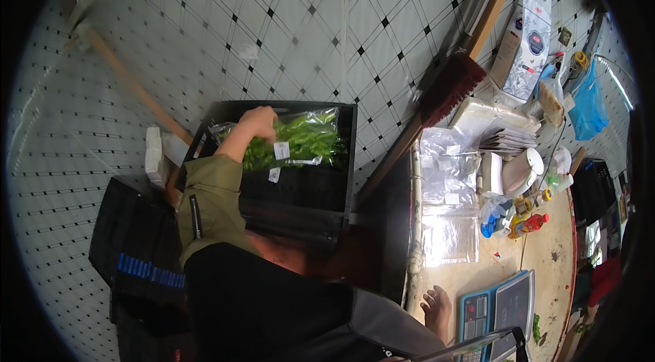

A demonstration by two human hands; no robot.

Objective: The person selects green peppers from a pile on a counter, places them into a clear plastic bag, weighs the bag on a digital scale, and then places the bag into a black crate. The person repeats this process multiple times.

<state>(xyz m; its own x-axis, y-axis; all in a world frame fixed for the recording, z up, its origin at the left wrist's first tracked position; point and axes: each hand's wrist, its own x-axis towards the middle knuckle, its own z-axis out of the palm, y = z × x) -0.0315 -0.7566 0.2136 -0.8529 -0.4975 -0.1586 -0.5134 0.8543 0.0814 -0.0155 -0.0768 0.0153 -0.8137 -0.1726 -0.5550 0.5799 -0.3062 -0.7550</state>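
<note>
My left hand (259, 123), at the end of an olive sleeve, reaches into a black plastic crate (291, 195). Its fingers are curled on a clear plastic bag of leafy greens (312, 137), which lies at the crate's far side. A white label (281, 150) is on the bag, and a second white label hangs just below it. How firmly the fingers hold the plastic is partly hidden. My right hand (437, 308) is at the worktable's near edge, fingers apart and holding nothing. Beside it sits a blue electronic scale (476, 311).
Flat clear plastic bags (448, 183) lie along the worktable (440, 277). Behind them are a white pitcher (522, 167) and a red-capped bottle (529, 225). A dark red broom (450, 88) leans nearby. More black crates (138, 229) stand at left. Another person's red sleeve (606, 280) shows far right.
</note>
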